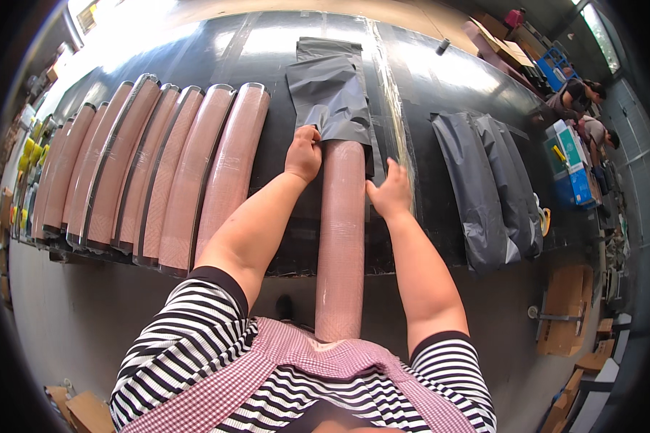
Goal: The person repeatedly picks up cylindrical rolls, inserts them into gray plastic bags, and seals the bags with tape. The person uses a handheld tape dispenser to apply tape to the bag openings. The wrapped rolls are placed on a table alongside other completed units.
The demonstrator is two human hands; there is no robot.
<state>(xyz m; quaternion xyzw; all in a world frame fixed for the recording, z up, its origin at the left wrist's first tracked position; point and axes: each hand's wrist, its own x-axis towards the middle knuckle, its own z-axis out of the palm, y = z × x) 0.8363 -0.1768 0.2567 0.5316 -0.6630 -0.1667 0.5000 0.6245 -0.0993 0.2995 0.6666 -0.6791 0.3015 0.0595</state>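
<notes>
A pink rolled mat (341, 245) in clear wrap lies lengthwise before me, its near end against my apron and its far end inside the mouth of a grey plastic bag (328, 90). At the left side of that mouth, my left hand (304, 154) is closed on the bag's edge. My right hand (391, 190) is on the other side of the roll, fingers apart and pointing away from me, the thumb close to the roll's side. The bag's far part lies flat and creased on the black table (260, 187).
Several pink rolled mats (184, 173) lie side by side along the table's left. Filled-looking grey bags (484, 191) lie at the right, with a tape roll (545, 220) beside them. A small dark cylinder (443, 46) stands far back. Other people (578, 97) work beyond the right end, near boxes.
</notes>
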